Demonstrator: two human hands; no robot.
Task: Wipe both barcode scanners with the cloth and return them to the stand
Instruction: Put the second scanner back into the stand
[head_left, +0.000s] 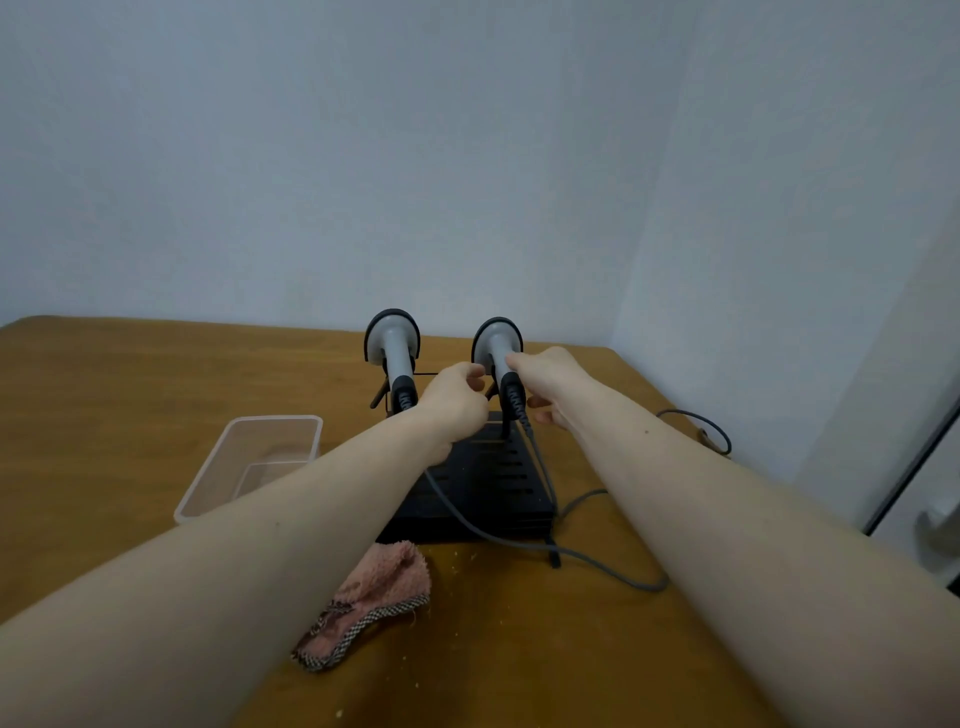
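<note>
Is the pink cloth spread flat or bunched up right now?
Bunched up. The pink cloth lies crumpled on the wooden table near the black stand, its checked edge folded over; neither hand touches it.

We see everything through a single wide-angle camera worn on the head, looking forward and down along both bare forearms toward the far edge of the wooden table (130, 374). It sits close: the arms fill the lower frame and the stand (483, 483) lies near the middle. The upper half takes in the pale wall (363, 156), which seems to meet a second wall at right, though lens bending makes that hard to judge.
</note>
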